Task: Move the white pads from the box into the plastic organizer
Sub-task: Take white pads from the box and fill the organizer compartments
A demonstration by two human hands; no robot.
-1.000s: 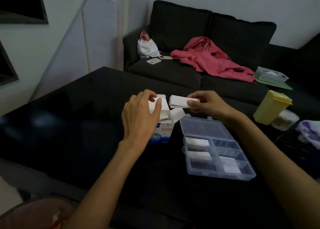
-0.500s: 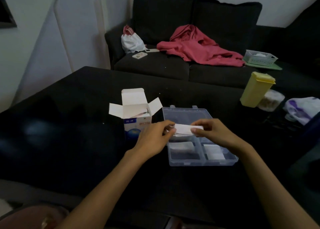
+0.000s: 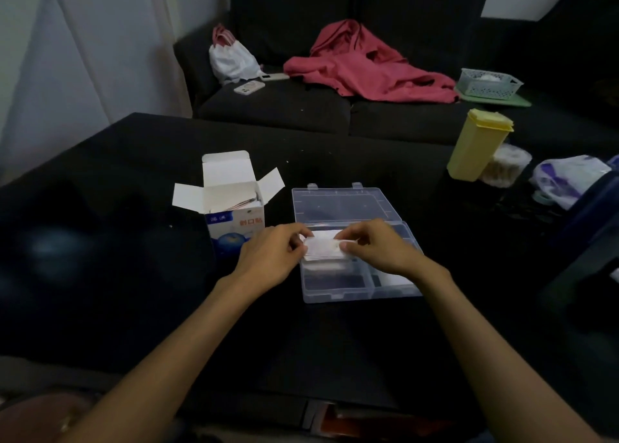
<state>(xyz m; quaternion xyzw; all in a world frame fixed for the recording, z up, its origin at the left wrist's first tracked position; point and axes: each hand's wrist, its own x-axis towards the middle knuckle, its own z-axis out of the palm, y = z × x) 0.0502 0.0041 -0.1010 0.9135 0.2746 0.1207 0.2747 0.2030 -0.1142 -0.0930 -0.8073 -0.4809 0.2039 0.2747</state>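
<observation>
From the head view, both hands meet over the clear plastic organizer (image 3: pixel 358 275), a shallow rectangular case of see-through plastic with thin dividers and a hinged lid (image 3: pixel 341 204) laid flat open toward the far edge of the surface. The left hand (image 3: pixel 271 258) pinches the left end of a small stack of white pads (image 3: pixel 326 250) between curled fingers and thumb; the right hand (image 3: pixel 378 248) pinches the right end in the same way. The pads are thin, flat, papery rectangles, held level just above the organizer's rear left compartment. More white pads lie inside the organizer, one below the held stack and another in a right-hand compartment, partly hidden by the right wrist.

Just to the left of the organizer stands the box (image 3: pixel 231 208), a small upright carton of white card with blue print and red characters on its front. Its top flaps are spread open, and the edges of further pads show inside it.

The surface (image 3: pixel 134 275) is matte black and dull. Near its far right corner stands a tall pale yellow plastic container (image 3: pixel 475 144) with a lid, beside a round translucent tub (image 3: pixel 509 164). Behind the surface is a dark fabric sofa (image 3: pixel 301 107) carrying a crumpled red garment (image 3: pixel 368 67) and a white bag (image 3: pixel 231 59).
</observation>
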